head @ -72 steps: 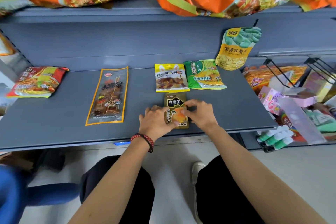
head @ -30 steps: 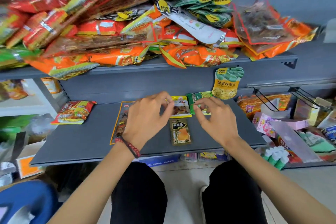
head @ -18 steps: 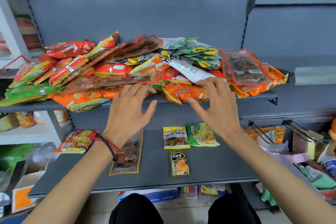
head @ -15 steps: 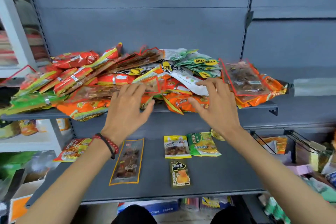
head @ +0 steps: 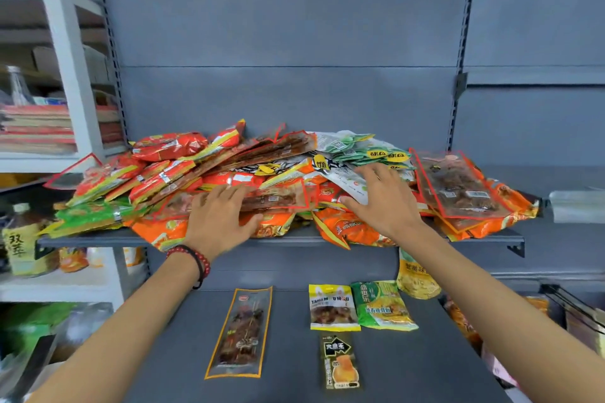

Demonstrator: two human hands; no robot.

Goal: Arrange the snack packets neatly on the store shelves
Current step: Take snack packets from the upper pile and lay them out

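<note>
A jumbled heap of snack packets [head: 170, 170] covers the upper grey shelf [head: 98, 241]. My left hand [head: 222, 217] lies flat with straight fingers on a clear red-edged packet [head: 278, 198] at the heap's front. My right hand [head: 379, 196] rests spread on a white packet [head: 347, 178] right of the middle. On the lower shelf [head: 409, 366] lie a long orange-edged skewer packet [head: 244, 332], a yellow packet [head: 332, 307], a green packet [head: 381, 304] and a small dark packet [head: 340, 361]. A yellow-green packet [head: 415, 278] leans against the back.
A white rack [head: 68, 75] on the left carries bottles, with a tea bottle [head: 21, 239] close to the shelf end. Wire hooks [head: 569, 299] and more goods stand at the lower right. The grey back panel above the heap is bare.
Both hands left the small dark packet on the lower shelf and rose to the heap above, where they now lie on packets. My view tilted upward.
</note>
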